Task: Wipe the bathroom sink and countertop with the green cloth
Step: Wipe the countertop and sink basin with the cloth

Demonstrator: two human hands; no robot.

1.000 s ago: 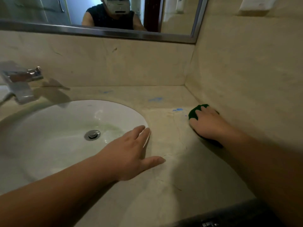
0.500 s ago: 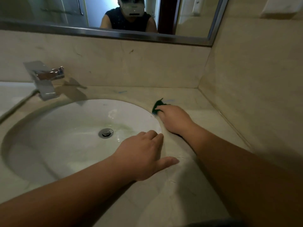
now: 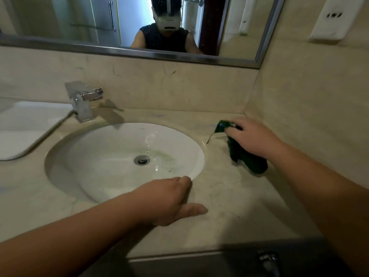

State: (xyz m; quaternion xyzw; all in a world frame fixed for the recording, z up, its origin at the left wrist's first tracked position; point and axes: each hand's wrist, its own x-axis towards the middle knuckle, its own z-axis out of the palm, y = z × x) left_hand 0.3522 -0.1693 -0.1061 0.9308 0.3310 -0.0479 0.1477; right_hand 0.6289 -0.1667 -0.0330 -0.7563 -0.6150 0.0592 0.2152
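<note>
The round white sink (image 3: 111, 148) is set into a beige marble countertop (image 3: 229, 196), with a metal drain (image 3: 142, 159) at its middle. The dark green cloth (image 3: 247, 158) lies on the counter to the right of the basin, near the side wall. My right hand (image 3: 253, 136) presses on top of the cloth and grips it; one corner of the cloth sticks out past the fingers. My left hand (image 3: 169, 200) rests flat on the counter at the sink's front right rim, fingers apart, holding nothing.
A chrome faucet (image 3: 83, 100) stands behind the basin at the left. A white tray-like object (image 3: 26, 124) lies at the far left. A mirror (image 3: 139, 27) runs along the back wall. The side wall (image 3: 309, 116) closes in the right. Faint blue marks (image 3: 159, 115) show on the back counter.
My right hand with the cloth swept from the right wall toward the sink rim, then back out to the right. The left hand stayed at the rim. The view shifted.
</note>
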